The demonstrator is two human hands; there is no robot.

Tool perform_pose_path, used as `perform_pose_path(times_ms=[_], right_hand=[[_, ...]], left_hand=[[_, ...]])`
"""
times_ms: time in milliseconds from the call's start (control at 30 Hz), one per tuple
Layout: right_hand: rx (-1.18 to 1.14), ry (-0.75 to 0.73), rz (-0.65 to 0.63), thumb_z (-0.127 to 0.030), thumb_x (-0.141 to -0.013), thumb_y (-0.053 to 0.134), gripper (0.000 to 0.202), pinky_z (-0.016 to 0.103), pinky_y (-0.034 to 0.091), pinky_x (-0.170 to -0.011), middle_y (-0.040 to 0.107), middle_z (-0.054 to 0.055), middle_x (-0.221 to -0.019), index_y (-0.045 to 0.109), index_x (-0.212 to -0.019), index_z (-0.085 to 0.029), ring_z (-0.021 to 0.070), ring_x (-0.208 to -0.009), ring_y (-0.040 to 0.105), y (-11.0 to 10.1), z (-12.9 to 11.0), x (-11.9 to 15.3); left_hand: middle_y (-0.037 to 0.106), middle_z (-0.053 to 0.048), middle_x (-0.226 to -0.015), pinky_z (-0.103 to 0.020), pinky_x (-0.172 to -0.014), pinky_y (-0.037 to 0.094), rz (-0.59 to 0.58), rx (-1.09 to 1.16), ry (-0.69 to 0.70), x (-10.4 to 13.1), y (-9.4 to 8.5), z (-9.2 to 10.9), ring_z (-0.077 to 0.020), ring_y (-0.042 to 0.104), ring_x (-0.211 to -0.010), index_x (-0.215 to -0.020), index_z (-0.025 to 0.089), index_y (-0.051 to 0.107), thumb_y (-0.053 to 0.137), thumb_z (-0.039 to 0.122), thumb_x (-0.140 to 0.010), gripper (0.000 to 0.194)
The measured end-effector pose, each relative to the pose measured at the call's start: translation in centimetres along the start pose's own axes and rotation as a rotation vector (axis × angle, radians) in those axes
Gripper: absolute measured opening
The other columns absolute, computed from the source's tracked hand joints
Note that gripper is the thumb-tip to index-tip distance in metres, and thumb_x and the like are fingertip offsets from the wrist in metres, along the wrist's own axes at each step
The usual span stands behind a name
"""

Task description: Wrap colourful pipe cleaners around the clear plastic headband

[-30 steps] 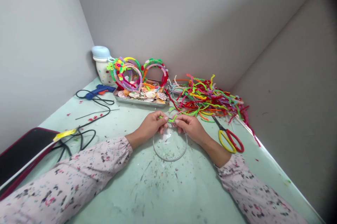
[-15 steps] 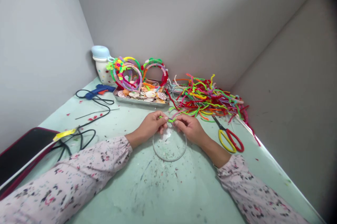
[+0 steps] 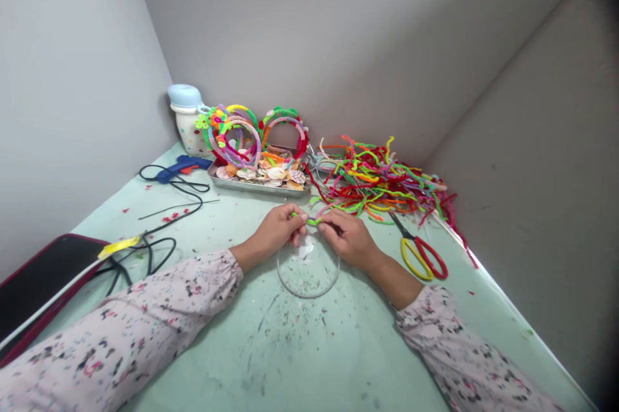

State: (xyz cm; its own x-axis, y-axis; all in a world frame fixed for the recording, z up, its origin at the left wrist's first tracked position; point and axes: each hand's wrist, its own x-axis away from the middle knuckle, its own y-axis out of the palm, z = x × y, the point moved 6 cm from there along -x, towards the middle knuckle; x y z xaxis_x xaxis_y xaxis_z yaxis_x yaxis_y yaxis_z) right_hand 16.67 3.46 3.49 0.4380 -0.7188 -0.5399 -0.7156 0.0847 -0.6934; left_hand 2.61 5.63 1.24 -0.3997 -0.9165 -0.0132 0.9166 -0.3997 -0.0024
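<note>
Left: black cord [image 3: 165, 227] near blue glue gun [image 3: 169, 173], then shell tray [image 3: 261, 189] beneath colourful hoops [image 3: 305, 141]. Centre: held crosswise, green strip [image 3: 313, 222], pinched by left hand [image 3: 276, 232] and right hand [image 3: 351, 240]; grey hoop [image 3: 308, 296] curving nearward, top hidden behind fingers. Right: fuzzy stems [image 3: 382, 180] behind scissors [image 3: 412, 239].

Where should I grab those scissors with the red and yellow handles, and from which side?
I'd take the scissors by the yellow loop and red loop, your right hand coming from the near side. They lie with both loops toward you and the blades pointing away, so that should keep you clear of the edges.
</note>
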Motion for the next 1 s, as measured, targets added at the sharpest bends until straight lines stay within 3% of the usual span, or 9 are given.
perform_pose_path(times_ms=[233,1000], right_hand=[[0.013,0.073,0.039,-0.019,-0.082,0.055,0.006,0.025,0.043,-0.061,0.06,0.003,-0.077,0.061,-0.084,-0.018,0.0147,-0.068,0.054,0.03,0.17,0.02],[0.045,-0.059,-0.011,-0.013,-0.083,0.051,0.018,0.029,0.046,-0.071,0.062,0.006,-0.086,0.062,-0.094,-0.02,0.0172,-0.08,0.056,0.08,-0.52,-0.04]], left_hand=[[0.057,0.003,-0.058,-0.016,-0.037,0.03,-0.004,0.001,0.009,-0.15,-0.06,-0.2,-0.0047,0.047,-0.038,-0.075,0.014,0.05,0.055,0.034,-0.081,0.021],[0.056,0.004,-0.054,-0.017,-0.038,0.03,-0.037,-0.023,0.013,-0.09,0.03,-0.4,-0.0051,0.046,-0.038,-0.072,0.015,0.051,0.055,0.037,-0.081,0.025]])
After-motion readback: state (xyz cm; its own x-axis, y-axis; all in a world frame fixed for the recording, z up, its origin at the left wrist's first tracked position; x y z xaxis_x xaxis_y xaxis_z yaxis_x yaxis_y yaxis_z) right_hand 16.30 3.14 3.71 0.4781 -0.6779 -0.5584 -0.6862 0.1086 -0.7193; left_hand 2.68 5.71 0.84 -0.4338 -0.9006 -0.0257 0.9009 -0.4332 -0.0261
